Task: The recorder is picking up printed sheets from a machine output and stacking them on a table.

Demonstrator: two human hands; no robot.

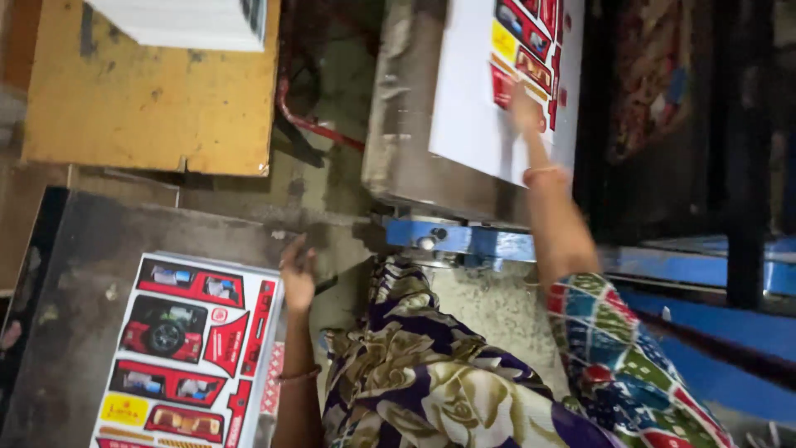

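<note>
At two o'clock, the right hand presses flat fingers on a printed sheet already lying on the machine bed. At seven o'clock the stack remains; the left hand, fingers loosely spread, holds nothing beside it.

A thin bangle circles each wrist above the left hand and right hand. The right sleeve is patchwork red, blue, green; the garment purple with beige flowers.

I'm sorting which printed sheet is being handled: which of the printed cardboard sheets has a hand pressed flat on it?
The upper sheet on the grey machine bed: the right hand rests on its printed part. The left hand hovers beside the lower stack, apparently not touching it.
</note>
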